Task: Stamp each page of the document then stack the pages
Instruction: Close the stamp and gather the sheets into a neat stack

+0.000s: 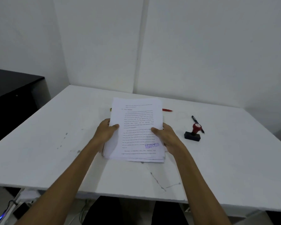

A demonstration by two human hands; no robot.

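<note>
Two bare forearms reach forward over the near edge of the white desk (55, 130). Between the hands lies the stack of pages (136, 127), its near end resting on the desk and its far end tilted slightly upward. The left hand (106, 132) grips the stack's left edge, thumb pressed on the top sheet and fingers curled beneath. The right hand (165, 137) grips the right edge in the same manner, thumb on top and fingers hidden under the paper. The sheets fan slightly at the near edge of the stack. The top sheet carries printed text and, just beside the right thumb on its near side, a blue "REJECTED" stamp mark (152, 145).

To the right of the right hand, apart from it, the stamp (193, 132) stands on the desk, with a dark base and a red knob. A black pen (197, 123) lies just behind the stamp, angled away. Beyond the hands, a red pen (167, 110) projects from behind the stack's far right corner. Past the left hand, off the desk, stands a black cabinet (15, 95).
</note>
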